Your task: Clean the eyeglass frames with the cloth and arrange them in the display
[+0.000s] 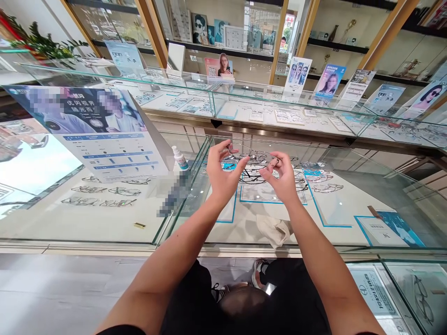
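Both my hands hold a thin-framed pair of glasses [252, 158] up over a glass display counter [349, 223]. My left hand [223, 171] pinches the frame's left end, fingers curled. At the right end my right hand [282, 177] pinches it between thumb and fingertips. Beneath the glass lie several other pairs of glasses [323, 186] on white pads. A crumpled white cloth [274, 230] rests on the counter below my hands.
A small white spray bottle [179, 158] stands on the counter to the left, beside a slanted poster stand [104, 135]. More glass cases [279, 111] with glasses and printed cards stand behind. My knees and shoes [258, 274] show below the counter edge.
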The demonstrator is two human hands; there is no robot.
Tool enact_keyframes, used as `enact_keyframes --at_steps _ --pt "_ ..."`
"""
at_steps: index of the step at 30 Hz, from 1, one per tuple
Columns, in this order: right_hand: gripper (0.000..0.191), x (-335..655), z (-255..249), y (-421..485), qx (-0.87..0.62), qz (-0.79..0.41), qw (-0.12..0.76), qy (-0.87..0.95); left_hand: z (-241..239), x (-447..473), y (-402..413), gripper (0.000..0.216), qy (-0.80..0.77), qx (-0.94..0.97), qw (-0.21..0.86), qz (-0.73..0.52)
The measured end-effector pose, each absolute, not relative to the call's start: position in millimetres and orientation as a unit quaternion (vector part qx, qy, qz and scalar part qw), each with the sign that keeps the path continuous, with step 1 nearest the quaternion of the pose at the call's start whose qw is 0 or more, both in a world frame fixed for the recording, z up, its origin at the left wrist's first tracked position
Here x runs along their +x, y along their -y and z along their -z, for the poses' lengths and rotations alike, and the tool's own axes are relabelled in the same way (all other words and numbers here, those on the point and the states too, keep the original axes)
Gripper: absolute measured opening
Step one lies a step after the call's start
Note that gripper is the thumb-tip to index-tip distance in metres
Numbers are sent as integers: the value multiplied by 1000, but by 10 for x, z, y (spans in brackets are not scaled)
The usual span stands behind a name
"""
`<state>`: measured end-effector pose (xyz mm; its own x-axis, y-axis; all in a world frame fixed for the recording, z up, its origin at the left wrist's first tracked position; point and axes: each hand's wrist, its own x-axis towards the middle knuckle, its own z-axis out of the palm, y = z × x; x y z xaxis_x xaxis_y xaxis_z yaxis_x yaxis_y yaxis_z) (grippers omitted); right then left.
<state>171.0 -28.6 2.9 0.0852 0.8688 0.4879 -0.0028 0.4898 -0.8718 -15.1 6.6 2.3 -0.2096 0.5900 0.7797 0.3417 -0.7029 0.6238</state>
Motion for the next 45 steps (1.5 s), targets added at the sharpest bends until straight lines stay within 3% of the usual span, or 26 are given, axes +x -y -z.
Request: enact_keyframes --at_steps 8,15,24,30,45 --pt "42 1751 -2 263 -391 -251 655 596 -31 -148 -46 61 -387 616 88 -681" --pt "41 1770 -73 257 -399 -213 657 603 -78 -171 -41 59 -380 616 91 -685" --pt "38 1878 -1043 348 -372 -60 654 656 -914 -184 -49 55 -306 603 126 -726" --pt "36 1853 -1562 491 -365 -22 662 654 -1460 -127 59 56 -268 586 77 -761" --pt "39 1847 -1587 623 -442 81 626 637 -1429 -218 94 51 -299 617 -28 -728"
